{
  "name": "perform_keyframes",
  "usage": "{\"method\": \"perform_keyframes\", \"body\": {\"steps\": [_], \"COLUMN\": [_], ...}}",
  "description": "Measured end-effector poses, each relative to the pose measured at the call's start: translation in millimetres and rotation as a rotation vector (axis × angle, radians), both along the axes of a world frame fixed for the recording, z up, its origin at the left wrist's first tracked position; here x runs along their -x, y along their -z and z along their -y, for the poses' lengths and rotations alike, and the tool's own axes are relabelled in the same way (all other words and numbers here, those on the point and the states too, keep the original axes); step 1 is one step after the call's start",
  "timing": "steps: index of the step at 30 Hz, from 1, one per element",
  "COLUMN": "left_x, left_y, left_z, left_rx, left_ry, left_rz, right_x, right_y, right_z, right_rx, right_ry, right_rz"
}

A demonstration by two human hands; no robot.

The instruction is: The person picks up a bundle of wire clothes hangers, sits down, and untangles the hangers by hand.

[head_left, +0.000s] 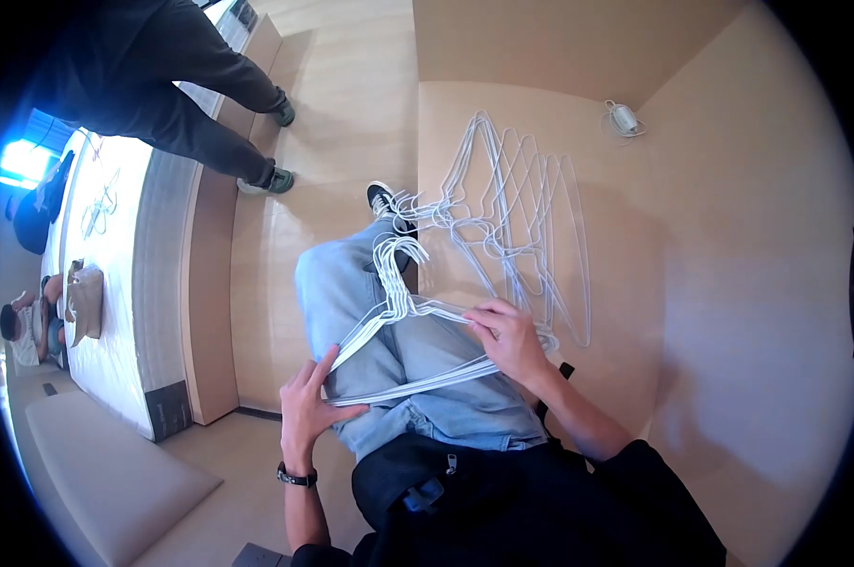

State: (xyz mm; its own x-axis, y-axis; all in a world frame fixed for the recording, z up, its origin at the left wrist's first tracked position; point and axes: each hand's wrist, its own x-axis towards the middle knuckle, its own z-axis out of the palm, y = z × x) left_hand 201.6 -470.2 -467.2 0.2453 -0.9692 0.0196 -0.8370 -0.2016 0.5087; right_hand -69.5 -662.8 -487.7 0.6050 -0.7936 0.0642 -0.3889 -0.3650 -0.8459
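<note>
A stack of white wire clothes hangers (398,304) lies across my lap, hooks pointing away from me and lined up together. My left hand (306,404) grips the stack's left corner, thumb along the bottom bars and fingers by the sloping side. At the right shoulder of the same stack, my right hand (510,342) pinches the wires between thumb and fingers. The right end of the stack is partly hidden behind that hand. Beyond it, a loose spread of more white wire hangers (507,213) rests on the beige surface, overlapping one another.
A small white device with a cable (623,119) sits near the beige wall. A person in dark trousers (200,104) stands at upper left beside a plastic-wrapped mattress (115,359) bearing a paper bag (85,300). Another person (37,321) is at far left.
</note>
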Motion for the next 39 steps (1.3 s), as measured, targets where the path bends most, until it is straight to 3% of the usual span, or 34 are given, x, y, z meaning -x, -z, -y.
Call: {"method": "perform_keyframes", "body": {"steps": [4,6,12,14,18,20,22,24,30,34,37,39], "left_x": [-2,-3,-3,-1,-2,1,2,1,-2,1,1,-1], "left_y": [2,5,9,10,20,21,22,21,20,15,15,13], "left_z": [-1,-3,-4,-2,-8,-10,-9,-9,-10,-9,-12,-16], "left_rx": [-0.011,-0.006,0.007,0.023,0.053,0.035,0.012,0.016,0.016,-0.022,0.017,0.054], "left_ry": [0.010,-0.002,-0.002,-0.007,-0.016,-0.020,-0.041,-0.025,-0.004,-0.014,0.010,0.002], "left_rz": [0.014,0.003,0.037,0.033,0.027,0.008,-0.009,0.011,0.002,-0.005,0.050,0.027], "right_x": [8,20,79,90,84,84,77,65,51,48,35,34], "right_y": [-10,-22,-6,12,33,50,52,42,35,61,59,60], "right_z": [6,12,29,23,10,6,0,-3,6,9,11,13], "right_rx": [-0.015,0.207,-0.127,-0.469,-0.687,-1.006,-0.935,-1.068,-1.239,-1.196,-1.195,-1.198], "right_ry": [-0.042,-0.014,-0.014,0.044,0.217,0.222,0.246,0.553,0.564,0.519,0.847,0.828], "right_rz": [-0.004,-0.050,-0.114,0.135,0.368,0.979,0.974,1.109,1.363,1.371,1.300,1.316]}}
